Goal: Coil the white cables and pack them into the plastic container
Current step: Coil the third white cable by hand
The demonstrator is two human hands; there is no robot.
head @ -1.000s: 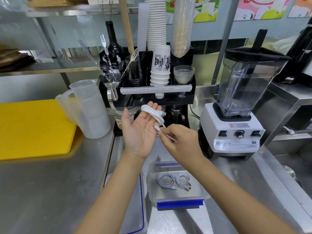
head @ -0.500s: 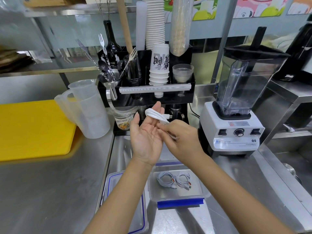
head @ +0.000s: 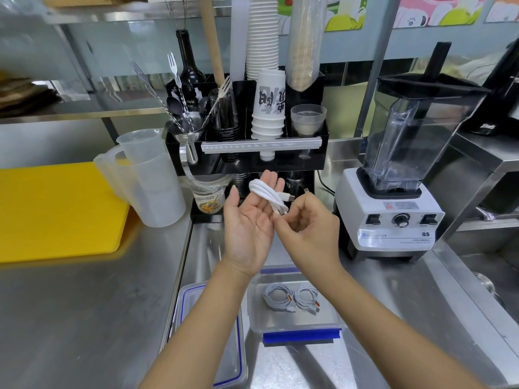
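My left hand (head: pixel 250 223) is held palm up above the counter, with a white cable (head: pixel 266 193) wound in loops around its fingers. One plug of the cable sticks out to the right of the loops. My right hand (head: pixel 309 228) pinches the cable's lower end just beside the left palm. Below my forearms stands a clear plastic container (head: pixel 295 324) with blue clips. Two coiled white cables (head: pixel 292 299) lie side by side inside it.
The container's lid (head: pixel 233 346) lies left of it, partly under my left arm. A white blender (head: pixel 393 197) stands right. A black cup and cutlery rack (head: pixel 261 147) is behind my hands. Clear jugs (head: pixel 146 178) and a yellow board (head: pixel 56 209) sit left.
The loose tail has been wound onto the loops on my left fingers. My right hand moved in closer to the left palm. The view shifted slightly.
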